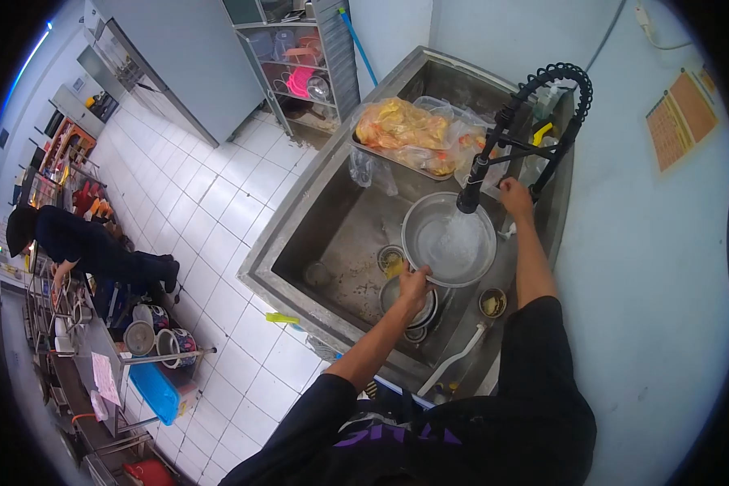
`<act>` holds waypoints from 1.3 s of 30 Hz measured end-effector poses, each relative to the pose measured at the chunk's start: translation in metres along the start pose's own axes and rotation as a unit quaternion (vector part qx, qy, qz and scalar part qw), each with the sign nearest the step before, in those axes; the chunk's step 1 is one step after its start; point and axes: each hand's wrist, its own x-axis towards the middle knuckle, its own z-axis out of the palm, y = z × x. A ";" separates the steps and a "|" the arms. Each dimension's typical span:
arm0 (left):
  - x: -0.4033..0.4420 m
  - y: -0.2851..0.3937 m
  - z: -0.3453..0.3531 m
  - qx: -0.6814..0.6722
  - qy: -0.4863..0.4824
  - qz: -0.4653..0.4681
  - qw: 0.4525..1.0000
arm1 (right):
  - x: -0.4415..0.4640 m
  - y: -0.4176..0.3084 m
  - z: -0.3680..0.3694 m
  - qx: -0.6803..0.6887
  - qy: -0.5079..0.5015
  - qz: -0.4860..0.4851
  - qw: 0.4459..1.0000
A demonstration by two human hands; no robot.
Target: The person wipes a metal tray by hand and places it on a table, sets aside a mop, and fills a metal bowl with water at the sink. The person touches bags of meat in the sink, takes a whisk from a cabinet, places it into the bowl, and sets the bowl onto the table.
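Note:
My left hand [415, 287] is closed on the near rim of a round metal bowl [489, 267], tilted slightly over the sink [332, 231]. Water runs into the bowl from the black spray head [467, 197] of a spring-hose faucet [504, 121]. Beside the faucet, my right hand [517, 198] has its fingers curled; what they grip is hidden. Under my left hand, another metal bowl [389, 300] sits in the sink, partly covered. Beyond the water-filled bowl, a tray [405, 164] holds plastic bags of yellowish raw meat [401, 125].
A small metal cup [492, 303] and a white pipe [454, 356] lie along the sink's right ledge. Left of the sink is a white tiled floor [227, 194]. Another person [97, 243] bends over a metal rack at far left. Shelves [300, 69] stand behind the sink.

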 end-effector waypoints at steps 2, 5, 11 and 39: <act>-0.013 0.007 0.004 -0.002 0.004 0.016 1.000 | -0.005 0.006 -0.013 0.016 -0.008 -0.005 1.000; -0.022 0.010 -0.002 0.021 0.030 0.014 0.999 | -0.004 0.017 -0.013 0.002 -0.013 -0.020 1.000; -0.046 0.009 -0.037 -0.012 0.010 0.018 1.000 | -0.036 0.003 -0.005 0.044 -0.005 0.001 0.999; -0.432 0.245 -0.382 0.015 0.053 0.050 0.997 | -0.566 -0.298 0.069 0.395 -0.447 0.233 0.768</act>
